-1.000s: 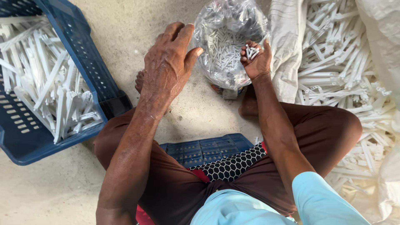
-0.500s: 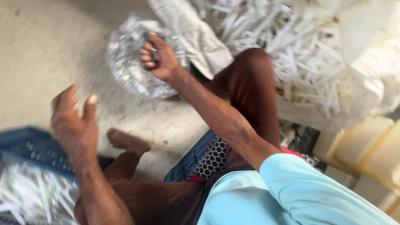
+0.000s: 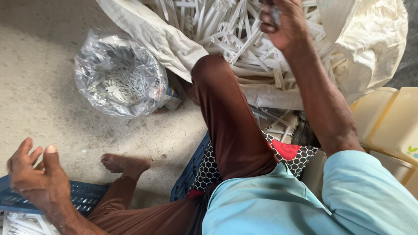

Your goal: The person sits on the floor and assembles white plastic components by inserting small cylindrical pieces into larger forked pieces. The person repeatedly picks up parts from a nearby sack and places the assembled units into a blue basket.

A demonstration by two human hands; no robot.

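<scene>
A rough grey concrete floor (image 3: 48, 109) fills the left of the view, speckled and bare; the person sits low on it, one knee in brown trousers (image 3: 226, 113) raised, one bare foot (image 3: 124, 164) flat on the ground. The right hand (image 3: 283, 24) is lifted at the top of the frame, fingers curled around some small dark-looking pieces, too blurred to identify; directly under and around it lies a big pale sack (image 3: 370, 39) spilling long white plastic parts (image 3: 226, 30). The left hand (image 3: 37, 176) hovers low, fingers spread and holding nothing; just below it sits the rim of a blue crate (image 3: 87, 198) with more white pieces inside. Well above that hand, a clear plastic bag (image 3: 117, 74) holds small whitish bits.
</scene>
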